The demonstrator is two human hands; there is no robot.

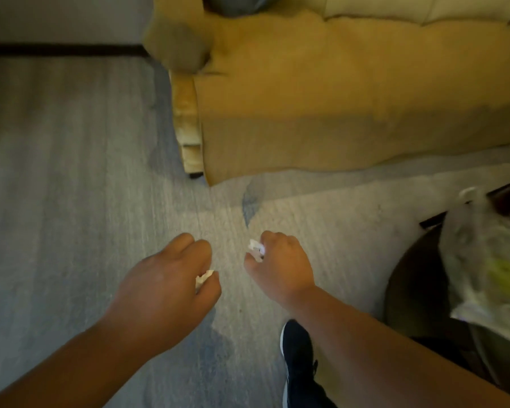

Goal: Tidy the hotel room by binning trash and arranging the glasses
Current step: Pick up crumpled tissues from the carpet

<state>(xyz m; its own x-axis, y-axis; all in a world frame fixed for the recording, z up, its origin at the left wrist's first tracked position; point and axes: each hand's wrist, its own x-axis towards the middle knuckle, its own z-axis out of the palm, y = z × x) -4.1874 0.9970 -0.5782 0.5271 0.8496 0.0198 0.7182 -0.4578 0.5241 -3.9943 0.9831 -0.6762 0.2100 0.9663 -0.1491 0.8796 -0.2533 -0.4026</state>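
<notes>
Head view, looking down at the grey floor. On the left we see our left hand, palm down. Its fingers are curled in and pinch a small white wad of crumpled paper against the thumb. Just right of it and apart from it is our right hand, also palm down. Those fingers grip a second wad, which pokes out on the thumb side. Both wads are up off the floor, and neither has a clear long axis.

A tan sofa sits beyond the hands, and a dark shoe is below the right wrist.

At the far right is a dark round bin with a clear plastic bag in it, blurred. It lies to the right of both hands and a little nearer to us. The right hand is the closer one; the left would have to reach across.

We judge both wads are trash, and the drop means swinging right until the hands are over the bag opening.
</notes>
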